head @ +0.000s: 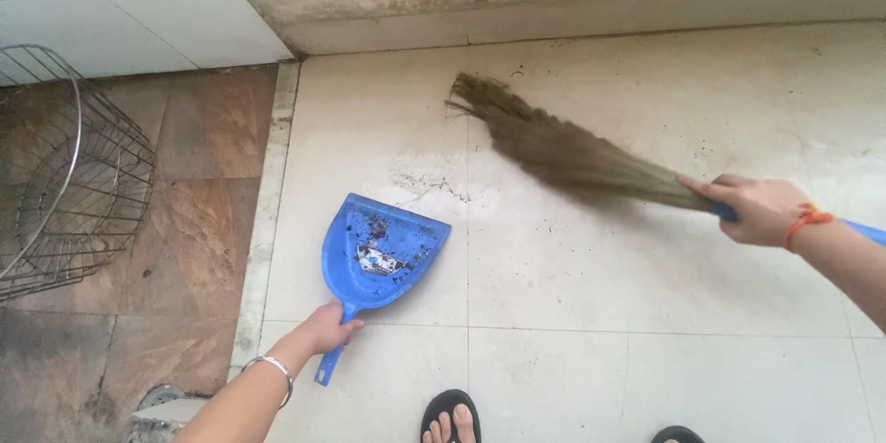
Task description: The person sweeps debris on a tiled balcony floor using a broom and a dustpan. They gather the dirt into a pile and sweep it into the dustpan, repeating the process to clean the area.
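At lower centre-left the left hand grips the handle of a blue dustpan lying flat on the pale tiled floor with dirt, perhaps paper scraps, inside, while at right the right hand clasps a grass broom.

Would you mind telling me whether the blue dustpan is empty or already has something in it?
Not empty: the blue dustpan holds dark specks of dirt and a pale scrap of litter near its middle.
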